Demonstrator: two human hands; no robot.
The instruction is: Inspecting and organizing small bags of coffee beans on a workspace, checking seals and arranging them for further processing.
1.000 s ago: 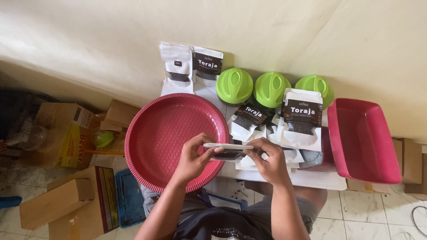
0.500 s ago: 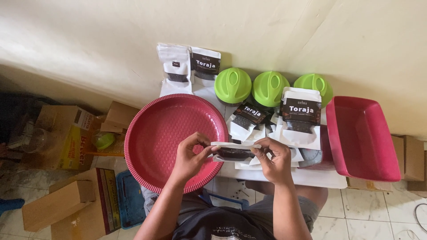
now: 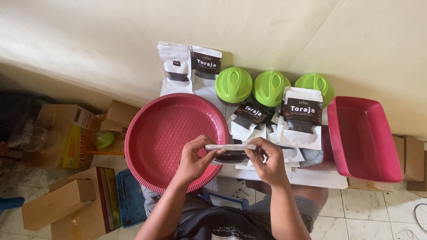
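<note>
Both hands hold one white pouch with a dark window, pinching its top edge. My left hand grips its left end over the rim of a round red tray. My right hand grips the right end, just in front of a pile of similar white pouches on a low white table.
Two more pouches lean on the cream wall. Three green-lidded jars stand behind the pile. A red rectangular basin sits at the right. Cardboard boxes and clutter fill the tiled floor at the left.
The pouch was held flat and edge-on; both hands have tipped it so its dark window faces up, and they pinch along its top edge.
</note>
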